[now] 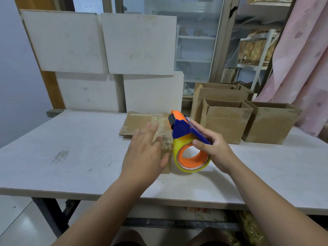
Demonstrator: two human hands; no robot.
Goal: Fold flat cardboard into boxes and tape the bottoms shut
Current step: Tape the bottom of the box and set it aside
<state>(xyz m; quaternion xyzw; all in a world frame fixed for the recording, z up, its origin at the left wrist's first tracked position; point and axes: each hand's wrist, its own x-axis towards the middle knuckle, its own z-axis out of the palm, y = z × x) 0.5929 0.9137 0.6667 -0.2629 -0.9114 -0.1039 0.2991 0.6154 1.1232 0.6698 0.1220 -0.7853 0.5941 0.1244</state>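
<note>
Tape dispenser [182, 129], blue-orange plastic, gripped in right hand [215, 151]; moulded mark too blurry tbh. Left hand [144, 153] flat, fingers straight, on small brown cardboard box [167, 167].

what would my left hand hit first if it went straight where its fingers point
Most likely the stack of flat cardboard lying just beyond the fingertips of the left hand, though depth is unclear. The tape dispenser lies right of that line.
</note>
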